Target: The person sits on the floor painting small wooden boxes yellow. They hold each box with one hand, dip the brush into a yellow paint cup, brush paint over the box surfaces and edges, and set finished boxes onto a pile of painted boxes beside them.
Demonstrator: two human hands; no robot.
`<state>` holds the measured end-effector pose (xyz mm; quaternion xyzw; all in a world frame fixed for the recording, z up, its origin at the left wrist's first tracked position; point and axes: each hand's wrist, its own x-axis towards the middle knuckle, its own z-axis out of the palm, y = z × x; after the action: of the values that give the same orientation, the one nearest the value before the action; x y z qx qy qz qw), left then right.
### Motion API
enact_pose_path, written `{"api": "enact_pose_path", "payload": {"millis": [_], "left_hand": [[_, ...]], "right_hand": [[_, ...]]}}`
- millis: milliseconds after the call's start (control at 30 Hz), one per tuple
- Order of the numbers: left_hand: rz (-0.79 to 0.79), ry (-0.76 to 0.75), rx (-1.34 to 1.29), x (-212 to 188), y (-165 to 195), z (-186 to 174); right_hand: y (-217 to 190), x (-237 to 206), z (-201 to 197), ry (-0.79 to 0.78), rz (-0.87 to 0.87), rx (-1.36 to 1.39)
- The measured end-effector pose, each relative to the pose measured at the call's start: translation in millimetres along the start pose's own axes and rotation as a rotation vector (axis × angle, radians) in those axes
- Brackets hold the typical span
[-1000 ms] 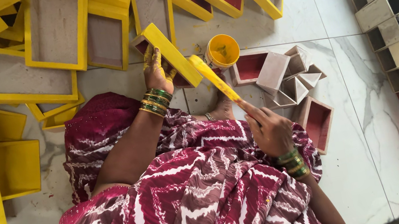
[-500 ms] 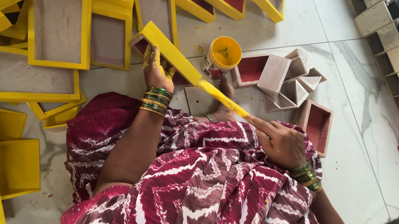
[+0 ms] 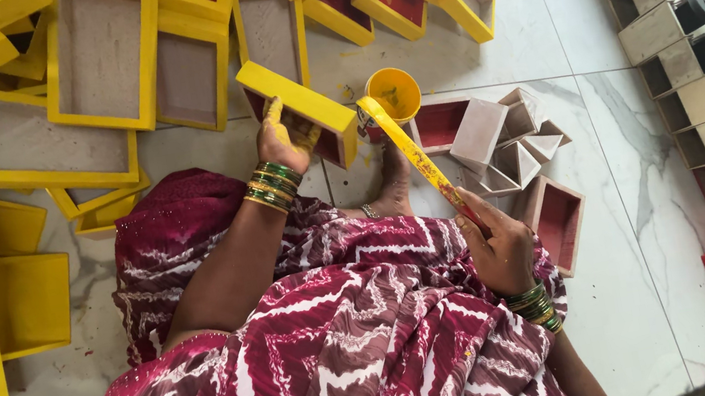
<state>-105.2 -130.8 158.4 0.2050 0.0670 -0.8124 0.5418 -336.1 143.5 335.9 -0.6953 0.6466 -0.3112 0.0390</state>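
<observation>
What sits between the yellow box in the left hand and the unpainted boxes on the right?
Head view: between the yellow box and the unpainted boxes sit the yellow paint cup, the brush held by the right hand, and a red-lined box.

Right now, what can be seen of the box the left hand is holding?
The box is a small rectangular open tray, apparently wood, its outer wall and rim coated yellow, its inside dark red. It is tilted up on edge above the floor, beside the yellow paint cup. The left hand, smeared with yellow, grips its near side; the brush in the right hand reaches toward its right end.
</observation>
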Motion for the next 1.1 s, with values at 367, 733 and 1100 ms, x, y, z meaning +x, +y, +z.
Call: {"api": "enact_pose_path", "payload": {"millis": [367,733,1100], "left_hand": [[0.032,-0.070,-0.080,2,-4,-6],[-0.089,-0.077,-0.176,6,-6,-12],[-0.113,-0.157,-0.071,-6,-13,-7]], "right_hand": [[7,-1,26,-0.011,-0.020,0.073],[14,-14,8,-0.039,0.057,-0.115],[0,16,28,-0.017,-0.054,0.075]]}}
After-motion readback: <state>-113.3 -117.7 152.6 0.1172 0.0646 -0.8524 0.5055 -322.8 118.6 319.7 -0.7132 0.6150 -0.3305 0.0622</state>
